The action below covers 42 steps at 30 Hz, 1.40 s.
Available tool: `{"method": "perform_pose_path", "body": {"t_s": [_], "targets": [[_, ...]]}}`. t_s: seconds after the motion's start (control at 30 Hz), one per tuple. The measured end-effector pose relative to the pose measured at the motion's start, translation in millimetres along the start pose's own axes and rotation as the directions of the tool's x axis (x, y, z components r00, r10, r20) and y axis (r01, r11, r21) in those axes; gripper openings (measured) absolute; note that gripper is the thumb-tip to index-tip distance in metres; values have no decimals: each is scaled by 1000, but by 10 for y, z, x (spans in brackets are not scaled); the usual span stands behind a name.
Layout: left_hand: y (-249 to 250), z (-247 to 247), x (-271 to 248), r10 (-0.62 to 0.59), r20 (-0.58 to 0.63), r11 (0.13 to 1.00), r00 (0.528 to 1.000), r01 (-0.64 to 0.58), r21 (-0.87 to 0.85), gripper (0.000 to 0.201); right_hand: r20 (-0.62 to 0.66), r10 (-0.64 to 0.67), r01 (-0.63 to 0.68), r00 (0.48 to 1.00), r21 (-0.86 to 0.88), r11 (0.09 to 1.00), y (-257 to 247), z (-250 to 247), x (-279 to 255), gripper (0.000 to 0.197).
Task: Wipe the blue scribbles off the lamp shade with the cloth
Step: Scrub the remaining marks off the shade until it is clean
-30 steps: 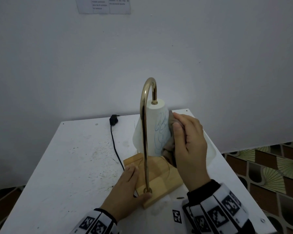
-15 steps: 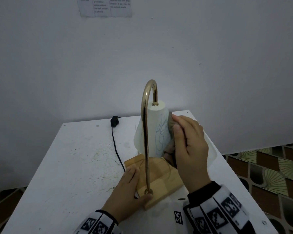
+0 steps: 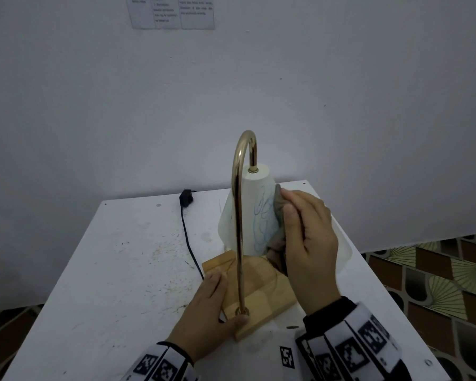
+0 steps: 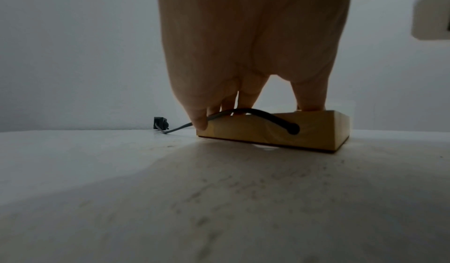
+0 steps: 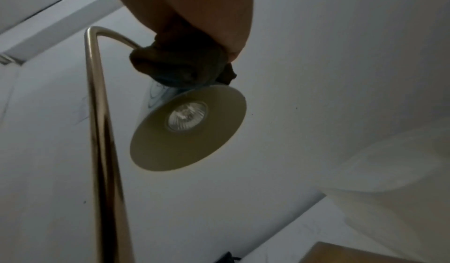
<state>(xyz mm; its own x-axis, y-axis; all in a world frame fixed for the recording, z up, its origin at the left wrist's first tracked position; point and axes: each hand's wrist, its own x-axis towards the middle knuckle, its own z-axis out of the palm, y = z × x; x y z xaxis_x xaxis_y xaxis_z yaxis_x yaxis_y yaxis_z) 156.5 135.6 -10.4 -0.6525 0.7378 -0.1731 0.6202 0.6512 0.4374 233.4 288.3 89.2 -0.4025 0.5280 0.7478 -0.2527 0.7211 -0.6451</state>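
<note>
A white cone lamp shade [image 3: 249,213] hangs from a curved brass arm [image 3: 238,215] over a wooden base [image 3: 261,292]. Blue scribbles [image 3: 261,224] run down the shade's near right side. My right hand [image 3: 308,243] holds a dark grey-brown cloth [image 3: 278,207] flat against the right of the shade, beside the scribbles. In the right wrist view the cloth [image 5: 180,65] bunches under my fingers at the top of the shade [image 5: 187,132]. My left hand [image 3: 209,312] lies with straight fingers on the base's left edge, thumb by the arm's foot; the left wrist view shows fingertips [image 4: 311,101] on the base [image 4: 275,130].
A black cord [image 3: 188,243] runs from the base to a black plug [image 3: 186,200] at the back of the stained white table [image 3: 107,270]. A white wall rises right behind. Patterned floor [image 3: 437,284] lies past the table's right edge.
My right hand and the cloth have shifted slightly up along the shade's right side. The left hand stays on the base.
</note>
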Motion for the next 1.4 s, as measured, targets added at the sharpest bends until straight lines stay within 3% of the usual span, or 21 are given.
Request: {"method": "perform_pose_path", "body": {"t_s": [0.13, 0.3, 0.43, 0.77, 0.9, 1.03, 1.13, 1.23, 1.4], "targets": [[-4, 2, 4, -21, 7, 1000, 1000, 21, 4, 98, -20, 21, -20, 1000, 57, 998, -122, 74, 90, 31], [-43, 24, 12, -20, 19, 999, 1000, 20, -27, 99, 29, -115, 115, 993, 3, 993, -174, 90, -59, 34], [-36, 29, 15, -27, 26, 1000, 999, 27, -5, 100, 45, -140, 142, 989, -35, 989, -40, -2, -115, 34], [-18, 11, 22, -32, 27, 999, 999, 31, 24, 102, -23, 44, -42, 999, 67, 997, -55, 37, 27, 32], [-40, 21, 33, -38, 39, 999, 999, 37, 21, 99, 7, -73, 73, 997, 31, 997, -195, 100, -28, 33], [-52, 38, 42, -41, 40, 999, 998, 41, 6, 100, 65, -202, 205, 977, -46, 978, -27, 30, -261, 33], [-32, 15, 27, -43, 55, 999, 998, 42, 15, 108, 9, -69, 69, 998, -21, 997, 104, -24, -268, 30], [-29, 9, 19, -33, 37, 999, 999, 32, 14, 101, -44, 50, -49, 998, 26, 998, 72, 24, -135, 30], [-41, 25, 25, -45, 39, 999, 998, 44, 16, 99, -37, -7, 9, 999, 64, 998, -58, 84, -162, 32]]}}
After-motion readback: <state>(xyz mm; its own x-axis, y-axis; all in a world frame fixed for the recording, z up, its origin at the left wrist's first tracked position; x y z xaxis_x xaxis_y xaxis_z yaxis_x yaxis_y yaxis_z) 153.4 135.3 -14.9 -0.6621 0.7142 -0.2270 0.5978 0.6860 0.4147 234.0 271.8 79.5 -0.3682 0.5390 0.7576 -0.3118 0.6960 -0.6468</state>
